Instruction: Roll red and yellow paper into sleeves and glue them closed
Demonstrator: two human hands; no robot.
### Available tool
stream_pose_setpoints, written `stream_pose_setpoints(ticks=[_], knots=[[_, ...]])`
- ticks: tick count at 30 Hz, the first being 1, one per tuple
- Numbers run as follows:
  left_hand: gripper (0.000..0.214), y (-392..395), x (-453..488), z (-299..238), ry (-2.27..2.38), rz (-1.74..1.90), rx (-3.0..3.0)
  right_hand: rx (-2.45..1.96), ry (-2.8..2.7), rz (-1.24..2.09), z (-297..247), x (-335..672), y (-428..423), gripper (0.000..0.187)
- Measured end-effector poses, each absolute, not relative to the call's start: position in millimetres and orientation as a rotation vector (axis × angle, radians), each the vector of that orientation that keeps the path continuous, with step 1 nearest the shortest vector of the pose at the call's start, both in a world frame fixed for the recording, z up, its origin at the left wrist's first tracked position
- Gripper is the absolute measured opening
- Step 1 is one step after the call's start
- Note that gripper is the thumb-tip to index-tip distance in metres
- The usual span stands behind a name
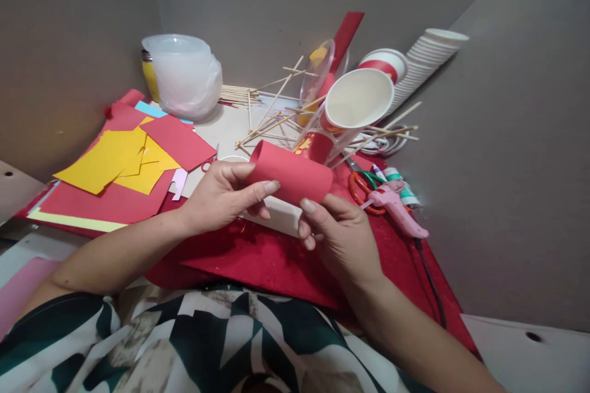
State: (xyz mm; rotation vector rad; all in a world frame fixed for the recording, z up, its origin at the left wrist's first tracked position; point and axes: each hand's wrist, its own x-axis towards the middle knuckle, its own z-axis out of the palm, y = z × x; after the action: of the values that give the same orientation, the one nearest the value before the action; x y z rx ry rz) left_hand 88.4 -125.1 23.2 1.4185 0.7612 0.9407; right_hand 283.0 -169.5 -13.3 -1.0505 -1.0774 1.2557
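Note:
Both my hands hold a red paper tube lying sideways in front of me. My left hand grips its left end, thumb along the front and fingers curled behind. My right hand pinches the tube's right end from below, fingers closed on the paper. Beneath the hands lies a large red sheet spread over the work surface and my lap.
Red and yellow paper sheets pile up at the left. Behind stand a plastic-wrapped jar, wooden sticks, paper cups and a cup stack. A pink glue gun and scissors lie right. Grey walls enclose the corner.

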Motion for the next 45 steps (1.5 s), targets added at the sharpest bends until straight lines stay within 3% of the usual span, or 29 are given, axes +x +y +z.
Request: stream_pose_setpoints(ticks=[12,18,26,38,42,45], knots=[[0.032,-123,89,20,0.718,0.913,1.347,-1.007,-0.898,1.39,-14,280,-166,0.037],[0.021,-123,88,19,0.686,0.903,1.306,-1.006,-0.836,1.461,-12,279,-163,0.042],[0.028,-126,89,19,0.716,0.962,1.356,-0.999,-0.867,1.478,-16,280,-164,0.037],[0.016,-132,87,10,0.741,1.332,1.883,-0.967,-0.846,1.459,-18,280,-161,0.024],[0.033,-130,88,10,0.767,1.317,1.705,-0.961,-0.825,1.425,-18,281,-161,0.023],[0.035,-128,89,12,0.734,1.265,1.582,-0.963,-0.814,1.412,-18,281,-160,0.024]])
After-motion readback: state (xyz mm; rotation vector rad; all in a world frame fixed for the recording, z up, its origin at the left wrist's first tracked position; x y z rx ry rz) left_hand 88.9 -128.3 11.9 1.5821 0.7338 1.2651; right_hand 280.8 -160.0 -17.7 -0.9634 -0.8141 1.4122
